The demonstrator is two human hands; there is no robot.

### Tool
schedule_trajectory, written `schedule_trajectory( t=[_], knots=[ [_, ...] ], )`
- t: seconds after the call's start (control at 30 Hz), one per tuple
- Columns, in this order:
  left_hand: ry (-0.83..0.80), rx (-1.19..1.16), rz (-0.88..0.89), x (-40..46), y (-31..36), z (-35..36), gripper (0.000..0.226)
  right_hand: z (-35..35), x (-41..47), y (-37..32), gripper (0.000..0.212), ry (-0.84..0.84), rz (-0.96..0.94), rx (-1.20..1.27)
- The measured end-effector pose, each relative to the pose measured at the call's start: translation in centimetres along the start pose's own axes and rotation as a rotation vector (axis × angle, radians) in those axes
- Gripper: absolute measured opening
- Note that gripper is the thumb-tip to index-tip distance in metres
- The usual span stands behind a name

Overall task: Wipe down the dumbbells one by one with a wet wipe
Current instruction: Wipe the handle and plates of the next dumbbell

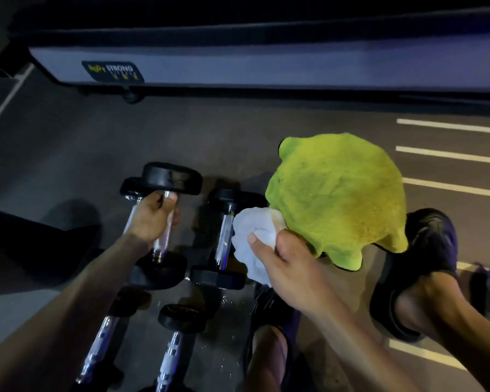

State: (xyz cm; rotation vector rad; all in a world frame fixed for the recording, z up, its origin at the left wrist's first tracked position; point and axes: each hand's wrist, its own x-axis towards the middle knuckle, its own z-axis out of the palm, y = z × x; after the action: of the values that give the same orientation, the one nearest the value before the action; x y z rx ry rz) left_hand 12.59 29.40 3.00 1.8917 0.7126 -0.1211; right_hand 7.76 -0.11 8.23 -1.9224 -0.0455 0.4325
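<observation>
head view: a dark sticker (113, 71) at 11 o'clock on the pale padded bench (266, 66) reads "strong" in white beside a yellow-green word too blurred to make out, with smaller marks beneath that cannot be read. the bench's far side is lost in darkness. two more dumbbells (170, 346) at 6 o'clock run out of the bottom edge, and a bare leg hides part of a black shoe (425, 250) at 4 o'clock. the left hand (153, 216) is curled round the chrome handle of a black-ended dumbbell (161, 222), which is tilted with its far end raised, at 9 o'clock from centre. a second dumbbell (224, 236) lies on the dark floor (181, 131) just beside it, at centre. the right hand (289, 261) pinches a crumpled white wet wipe (252, 239) under the thumb, together with a yellow-green fluffy cloth (337, 199) that spreads toward 2 o'clock. the wipe sits next to the second dumbbell's handle; whether they touch cannot be told. white painted lines (450, 155) cross the floor at 3 o'clock.
</observation>
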Motion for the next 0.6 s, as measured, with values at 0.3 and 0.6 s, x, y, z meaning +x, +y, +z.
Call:
schedule_trajectory(
  t=[0.3,0.6],
  knots=[
    [-0.11,-0.365,0.285,-12.2,20.0,0.9,0.016,-9.3,-3.0,-8.2,0.079,0.193,-0.041,0.041],
    [-0.336,-0.475,0.431,-18.6,32.5,8.5,0.014,-19.6,-7.4,-13.4,0.069,0.336,0.054,-0.147]
  ],
)
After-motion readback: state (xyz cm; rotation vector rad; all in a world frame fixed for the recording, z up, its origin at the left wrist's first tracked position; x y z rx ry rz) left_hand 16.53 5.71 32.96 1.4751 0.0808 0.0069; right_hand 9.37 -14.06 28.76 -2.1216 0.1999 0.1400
